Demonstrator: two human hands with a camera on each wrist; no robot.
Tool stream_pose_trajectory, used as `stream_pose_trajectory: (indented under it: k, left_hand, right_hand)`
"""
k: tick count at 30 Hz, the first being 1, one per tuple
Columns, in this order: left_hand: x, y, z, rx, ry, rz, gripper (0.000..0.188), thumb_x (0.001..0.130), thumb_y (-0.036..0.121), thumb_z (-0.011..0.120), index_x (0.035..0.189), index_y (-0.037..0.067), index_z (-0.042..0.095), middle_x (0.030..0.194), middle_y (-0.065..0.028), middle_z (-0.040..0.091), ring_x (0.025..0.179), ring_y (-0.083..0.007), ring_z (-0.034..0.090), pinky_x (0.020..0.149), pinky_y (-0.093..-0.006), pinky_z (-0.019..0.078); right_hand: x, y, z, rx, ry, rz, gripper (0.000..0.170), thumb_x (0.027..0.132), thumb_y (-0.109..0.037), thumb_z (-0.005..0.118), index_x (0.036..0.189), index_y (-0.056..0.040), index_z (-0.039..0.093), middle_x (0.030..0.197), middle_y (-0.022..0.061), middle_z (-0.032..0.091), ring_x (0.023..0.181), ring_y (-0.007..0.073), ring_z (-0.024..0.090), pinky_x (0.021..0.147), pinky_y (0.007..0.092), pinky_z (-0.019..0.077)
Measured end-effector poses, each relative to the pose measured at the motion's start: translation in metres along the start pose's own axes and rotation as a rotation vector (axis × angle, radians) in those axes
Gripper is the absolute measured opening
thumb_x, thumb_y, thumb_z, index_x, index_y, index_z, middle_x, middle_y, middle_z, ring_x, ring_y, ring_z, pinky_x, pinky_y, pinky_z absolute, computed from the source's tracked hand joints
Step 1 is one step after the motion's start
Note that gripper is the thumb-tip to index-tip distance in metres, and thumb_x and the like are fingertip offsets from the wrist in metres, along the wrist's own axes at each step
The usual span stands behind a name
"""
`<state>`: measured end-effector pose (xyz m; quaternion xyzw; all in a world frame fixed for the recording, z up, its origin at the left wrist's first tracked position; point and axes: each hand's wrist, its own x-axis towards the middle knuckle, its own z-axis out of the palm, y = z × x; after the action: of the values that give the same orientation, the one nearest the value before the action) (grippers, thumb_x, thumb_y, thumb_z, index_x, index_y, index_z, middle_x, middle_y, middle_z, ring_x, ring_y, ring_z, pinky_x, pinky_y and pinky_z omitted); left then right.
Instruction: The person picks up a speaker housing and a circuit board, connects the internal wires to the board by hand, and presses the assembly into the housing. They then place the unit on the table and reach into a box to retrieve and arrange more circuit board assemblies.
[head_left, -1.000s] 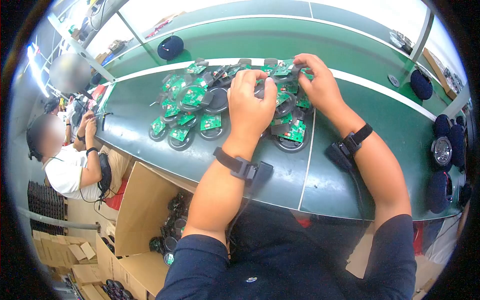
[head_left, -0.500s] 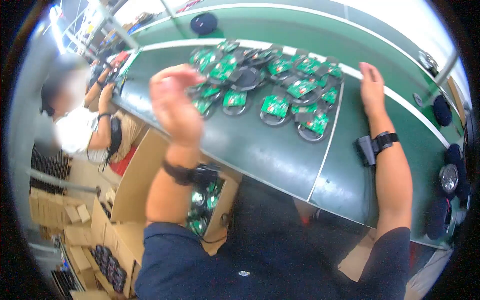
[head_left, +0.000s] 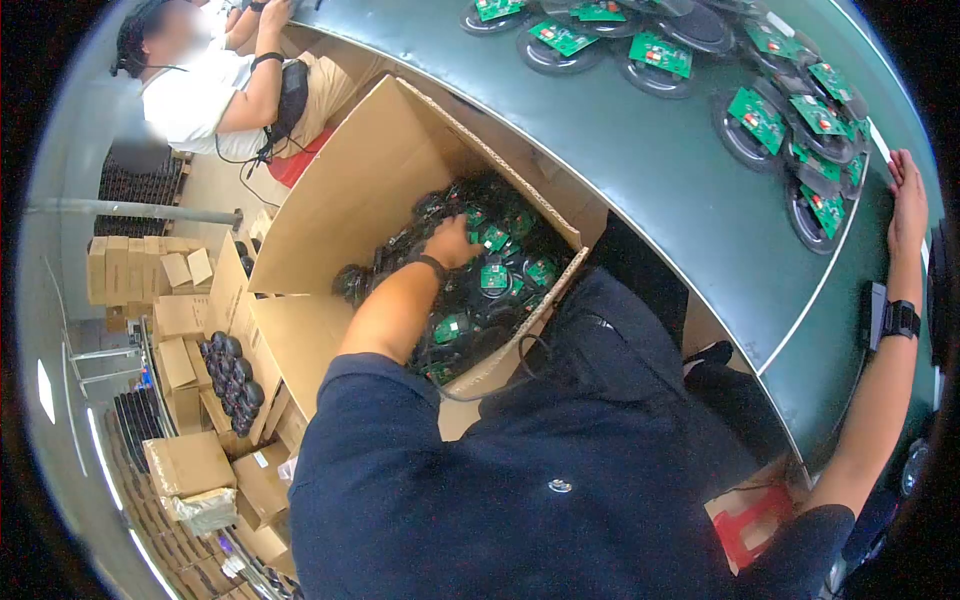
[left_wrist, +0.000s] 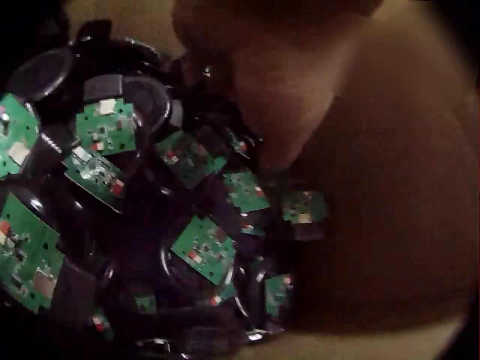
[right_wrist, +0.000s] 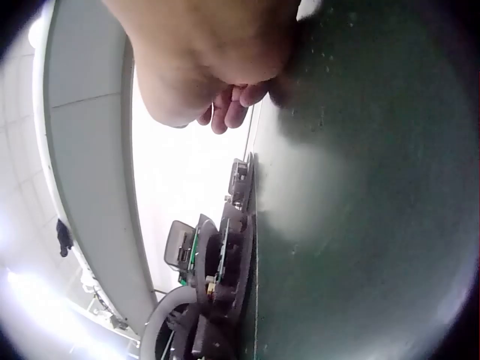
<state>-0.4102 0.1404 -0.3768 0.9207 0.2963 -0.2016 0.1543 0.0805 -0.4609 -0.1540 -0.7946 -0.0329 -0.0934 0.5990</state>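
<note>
Circuit boards [head_left: 494,277] lie inside carton edges [head_left: 497,163], left hand [head_left: 452,243] perhaps touching them.

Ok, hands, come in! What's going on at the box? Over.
Left hand in box, at parts, grip unclear. Right hand open, at table. Box open, nothing blocking.

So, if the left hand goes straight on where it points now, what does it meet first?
The left hand would probably meet the green circuit board just beyond its fingers; depth is unclear.
</note>
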Motion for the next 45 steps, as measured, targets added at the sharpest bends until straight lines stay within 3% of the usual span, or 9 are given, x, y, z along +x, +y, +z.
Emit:
stream_pose_trajectory:
  k: [5, 9, 15, 20, 25, 30, 37, 41, 45]
  left_hand:
    - [0.018, 0.016, 0.037, 0.081, -0.067, 0.204, 0.095, 0.073, 0.041, 0.078, 0.147, 0.001, 0.034, 0.15, -0.0272, 0.033, 0.137, -0.0414, 0.037, 0.112, -0.0449, 0.0362]
    - [0.047, 0.046, 0.056, -0.062, -0.004, 0.156, 0.102, 0.076, 0.048, 0.075, 0.15, -0.001, 0.025, 0.153, -0.0261, 0.03, 0.14, -0.0414, 0.032, 0.116, -0.0432, 0.0296]
    - [0.157, 0.001, 0.175, -0.076, 0.068, 0.423, 0.081, 0.088, 0.041, 0.064, 0.148, -0.002, 0.03, 0.153, -0.0275, 0.029, 0.142, -0.0396, 0.029, 0.118, -0.0389, 0.0263]
    - [0.094, 0.038, 0.101, -0.23, -0.088, 0.325, 0.085, 0.082, 0.045, 0.07, 0.148, 0.003, 0.035, 0.151, -0.0266, 0.034, 0.138, -0.0409, 0.035, 0.115, -0.0419, 0.0313]
    - [0.067, 0.079, 0.074, 0.326, -0.056, 0.357, 0.087, 0.081, 0.051, 0.067, 0.15, 0.01, 0.034, 0.155, -0.0229, 0.028, 0.142, -0.0436, 0.027, 0.113, -0.0525, 0.0287]
    - [0.059, 0.055, 0.111, 0.24, 0.091, 0.497, 0.064, 0.086, 0.046, 0.061, 0.137, 0.006, 0.054, 0.156, -0.0262, 0.023, 0.144, -0.0452, 0.021, 0.115, -0.0523, 0.0276]
    - [-0.009, 0.053, 0.101, 0.019, 0.189, 0.61, 0.041, 0.09, 0.026, 0.06, 0.117, -0.003, 0.056, 0.141, -0.0306, 0.042, 0.13, -0.0476, 0.04, 0.109, -0.0497, 0.0375]
    - [0.008, 0.076, 0.09, -0.079, 0.144, 0.394, 0.04, 0.086, 0.026, 0.062, 0.114, -0.002, 0.058, 0.122, -0.0234, 0.056, 0.107, -0.0373, 0.055, 0.092, -0.0542, 0.0423]
    - [0.036, 0.088, 0.098, 0.47, -0.176, 0.635, 0.051, 0.086, 0.029, 0.058, 0.13, 0.003, 0.054, 0.131, -0.0192, 0.052, 0.126, -0.0346, 0.046, 0.105, -0.0524, 0.0346]
  right_hand:
    - [0.023, 0.017, -0.015, -0.089, -0.011, 0.043, 0.058, 0.096, -0.048, 0.054, 0.135, -0.0046, 0.056, 0.128, 0.0093, 0.063, 0.112, 0.0144, 0.057, 0.092, 0.0272, 0.0369]
    - [0.064, 0.053, -0.065, 0.14, -0.183, 0.104, 0.029, 0.101, -0.036, 0.049, 0.096, -0.0093, 0.06, 0.081, -0.002, 0.053, 0.073, 0.0088, 0.044, 0.072, 0.0233, 0.0344]
    - [0.034, 0.036, -0.069, 0.494, -0.315, 0.035, 0.027, 0.103, -0.015, 0.038, 0.077, -0.012, 0.039, 0.068, -0.0012, 0.033, 0.062, 0.0119, 0.03, 0.064, 0.0271, 0.0292]
    - [0.03, 0.047, -0.075, 0.715, -0.424, -0.008, 0.023, 0.101, -0.022, 0.053, 0.083, -0.0113, 0.045, 0.07, -0.0015, 0.036, 0.063, 0.0069, 0.032, 0.059, 0.0218, 0.0298]
    - [0.004, 0.023, -0.066, 0.636, -0.527, -0.006, 0.025, 0.103, -0.023, 0.05, 0.082, -0.0115, 0.044, 0.069, -0.0019, 0.035, 0.062, 0.0069, 0.032, 0.06, 0.0219, 0.0298]
    - [-0.128, -0.067, 0.003, 0.492, -0.261, 0.236, 0.033, 0.106, -0.027, 0.044, 0.076, -0.0136, 0.038, 0.066, -0.0027, 0.031, 0.058, 0.0076, 0.027, 0.059, 0.025, 0.0274]
    - [-0.162, -0.071, -0.005, 0.636, -0.215, 0.277, 0.03, 0.107, -0.027, 0.041, 0.082, -0.0102, 0.039, 0.071, -0.0022, 0.029, 0.064, 0.0078, 0.028, 0.061, 0.0234, 0.0289]
    - [-0.16, -0.066, -0.001, 0.558, -0.18, 0.259, 0.031, 0.107, -0.026, 0.042, 0.08, -0.0105, 0.039, 0.07, -0.002, 0.03, 0.062, 0.0085, 0.027, 0.059, 0.0245, 0.0267]
    - [-0.173, -0.07, 0.009, 0.41, -0.118, 0.179, 0.035, 0.105, -0.029, 0.046, 0.076, -0.0109, 0.039, 0.067, -0.002, 0.032, 0.061, 0.0096, 0.029, 0.057, 0.0252, 0.0243]
